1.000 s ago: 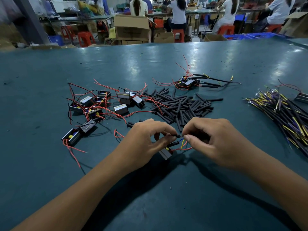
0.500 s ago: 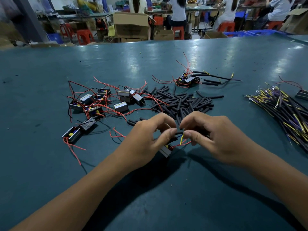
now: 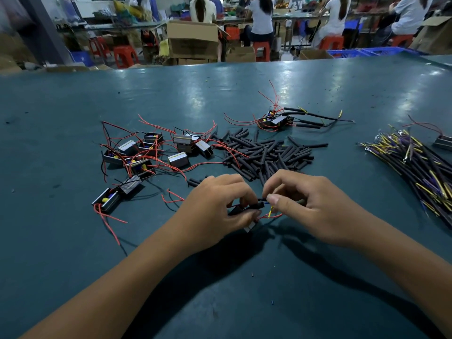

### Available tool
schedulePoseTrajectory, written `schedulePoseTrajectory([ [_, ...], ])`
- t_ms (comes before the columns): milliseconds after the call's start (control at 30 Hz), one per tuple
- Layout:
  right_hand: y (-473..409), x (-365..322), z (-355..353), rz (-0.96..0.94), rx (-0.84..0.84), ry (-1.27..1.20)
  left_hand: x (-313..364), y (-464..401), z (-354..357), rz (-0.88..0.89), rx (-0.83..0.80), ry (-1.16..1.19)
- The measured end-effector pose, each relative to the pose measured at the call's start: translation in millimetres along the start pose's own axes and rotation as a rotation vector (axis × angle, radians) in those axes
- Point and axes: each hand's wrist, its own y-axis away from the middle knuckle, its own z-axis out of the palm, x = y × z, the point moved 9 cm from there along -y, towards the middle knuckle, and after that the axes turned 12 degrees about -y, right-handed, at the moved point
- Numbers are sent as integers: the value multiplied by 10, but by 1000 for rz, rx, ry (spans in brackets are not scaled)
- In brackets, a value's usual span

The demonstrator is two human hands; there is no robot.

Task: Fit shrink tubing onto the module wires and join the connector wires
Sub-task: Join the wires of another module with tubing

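Between both thumbs: black tube [image 3: 257, 206] pinched by left hand [image 3: 215, 206], wire [image 3: 265, 201] pinched by right hand [image 3: 315, 206]. Best fed straight, strands kept together, tube held steady.

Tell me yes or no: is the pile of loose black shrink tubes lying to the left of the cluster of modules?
No, the pile of shrink tubes lies to the right of the cluster of modules, just beyond the hands.

Dim, overhead glare (tabletop [image 3: 281, 77]), blurred background
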Motion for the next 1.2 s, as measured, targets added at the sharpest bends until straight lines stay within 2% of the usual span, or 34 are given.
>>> schedulePoseTrajectory([
  [300, -8, 57, 52, 67, 70, -37, 57, 0, -1, -3, 21, 14],
  [533, 5, 114, 28, 117, 10, -37, -39, -1, -8, -31, -32, 36],
  [767, -8, 156, -14, 147, -39, -49, -35, -6, -25, -26, -51, 175],
  [1033, 2, 104, -19, 63, -23, -53, -72, -3, -27, -37, -34, 218],
  [1200, 14, 10, -5, -31, -21, 91, -76, 1, -34, -45, -25, 204],
])
